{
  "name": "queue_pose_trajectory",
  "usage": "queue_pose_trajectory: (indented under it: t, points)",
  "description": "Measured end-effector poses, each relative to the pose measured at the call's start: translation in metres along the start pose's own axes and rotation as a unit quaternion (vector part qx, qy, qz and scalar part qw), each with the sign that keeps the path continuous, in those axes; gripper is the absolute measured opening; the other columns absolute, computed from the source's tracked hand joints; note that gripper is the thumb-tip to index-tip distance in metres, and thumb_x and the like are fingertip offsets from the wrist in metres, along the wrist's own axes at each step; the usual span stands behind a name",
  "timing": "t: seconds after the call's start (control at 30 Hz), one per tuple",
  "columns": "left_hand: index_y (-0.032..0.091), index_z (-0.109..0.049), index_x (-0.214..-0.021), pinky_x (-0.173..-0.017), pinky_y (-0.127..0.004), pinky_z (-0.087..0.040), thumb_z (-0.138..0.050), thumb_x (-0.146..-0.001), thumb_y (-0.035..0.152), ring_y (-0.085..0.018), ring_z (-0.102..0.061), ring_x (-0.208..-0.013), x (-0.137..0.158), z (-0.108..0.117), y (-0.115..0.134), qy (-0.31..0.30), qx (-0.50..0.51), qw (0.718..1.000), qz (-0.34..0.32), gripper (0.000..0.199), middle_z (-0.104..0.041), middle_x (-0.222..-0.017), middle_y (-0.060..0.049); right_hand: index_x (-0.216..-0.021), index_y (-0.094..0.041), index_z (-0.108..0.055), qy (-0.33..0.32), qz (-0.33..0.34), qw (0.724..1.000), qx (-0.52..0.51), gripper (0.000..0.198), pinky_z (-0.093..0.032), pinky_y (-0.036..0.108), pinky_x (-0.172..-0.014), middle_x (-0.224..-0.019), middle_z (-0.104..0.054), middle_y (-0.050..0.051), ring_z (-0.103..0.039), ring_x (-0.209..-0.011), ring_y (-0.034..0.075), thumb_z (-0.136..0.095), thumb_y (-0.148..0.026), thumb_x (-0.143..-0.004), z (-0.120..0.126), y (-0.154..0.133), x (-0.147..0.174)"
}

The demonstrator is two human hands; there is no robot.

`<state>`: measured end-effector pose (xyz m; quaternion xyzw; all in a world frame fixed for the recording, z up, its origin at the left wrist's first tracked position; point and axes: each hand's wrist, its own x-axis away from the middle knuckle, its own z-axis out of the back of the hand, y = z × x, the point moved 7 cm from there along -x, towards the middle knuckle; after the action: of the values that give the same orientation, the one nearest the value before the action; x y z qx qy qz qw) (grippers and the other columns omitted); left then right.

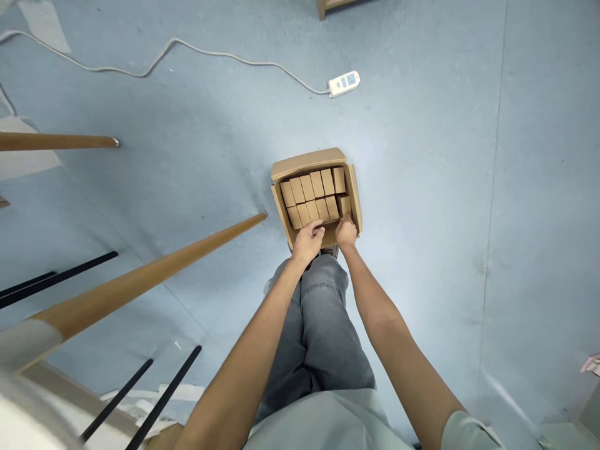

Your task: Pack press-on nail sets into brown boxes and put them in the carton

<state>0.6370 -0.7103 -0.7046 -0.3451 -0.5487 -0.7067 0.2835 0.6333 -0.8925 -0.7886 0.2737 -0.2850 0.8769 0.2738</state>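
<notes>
An open cardboard box (312,164) stands on the floor just in front of my feet, its flaps folded outward. Inside, several small brown cartons (312,186) are packed upright in two rows, and a bare strip of the box shows at the near side. My left hand (308,241) is over the near edge, its thumb and fingers apart beside the near row. At the near right corner my right hand (345,231) has its fingers closed, close to the last small carton (344,205) of that row. Whatever lies in those fingers is hidden.
A white power strip (344,84) with a long cable (173,42) lies on the blue floor beyond the box. To the left are wooden legs (201,249) and black metal legs (164,397). Another wooden furniture leg (322,9) shows at the top edge.
</notes>
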Motion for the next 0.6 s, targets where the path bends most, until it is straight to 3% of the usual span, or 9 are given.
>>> queue_pose_trajectory:
  t: [0.1, 0.23, 0.47, 0.6]
  points:
    - [0.016, -0.077, -0.130, -0.122, -0.045, -0.050, -0.064, -0.097, 0.024, -0.028, -0.072, -0.130, 0.044, 0.006, 0.018, 0.006, -0.002, 1.000, -0.001, 0.036, -0.078, -0.135, -0.014, -0.105, -0.014, -0.075, -0.012, 0.038, 0.999, -0.006, 0.028, -0.054, 0.047, -0.112, -0.138, -0.073, 0.024, -0.075, -0.122, 0.029, -0.049, -0.011, -0.096, 0.045, -0.020, 0.037]
    - [0.016, -0.077, -0.127, -0.122, -0.046, -0.050, -0.063, -0.097, 0.022, -0.027, -0.073, -0.128, 0.122, 0.012, 0.055, 0.011, -0.005, 1.000, 0.003, 0.034, -0.077, -0.137, -0.015, -0.109, -0.015, -0.077, -0.025, 0.103, 0.994, -0.021, 0.031, -0.051, 0.043, -0.117, -0.137, -0.075, 0.020, -0.071, -0.130, 0.026, -0.047, -0.013, -0.100, 0.122, -0.057, 0.108]
    - [0.016, -0.079, -0.113, -0.121, -0.047, -0.051, -0.071, -0.093, 0.028, -0.027, -0.074, -0.126, 0.275, 0.029, 0.152, -0.006, 0.034, 0.998, -0.050, 0.025, -0.079, -0.133, -0.015, -0.113, -0.016, -0.078, 0.002, 0.210, 0.976, -0.051, 0.035, -0.053, 0.044, -0.117, -0.133, -0.078, 0.018, -0.074, -0.127, 0.026, -0.045, -0.016, -0.102, 0.272, -0.123, 0.243]
    - [0.016, -0.078, -0.113, -0.120, -0.048, -0.051, -0.074, -0.093, 0.035, -0.028, -0.075, -0.126, 0.355, 0.046, 0.200, 0.006, 0.077, 0.994, -0.082, 0.028, -0.080, -0.129, -0.017, -0.117, -0.017, -0.077, 0.018, 0.260, 0.961, -0.088, 0.035, -0.056, 0.047, -0.113, -0.130, -0.079, 0.018, -0.075, -0.121, 0.028, -0.046, -0.025, -0.103, 0.342, -0.152, 0.304]
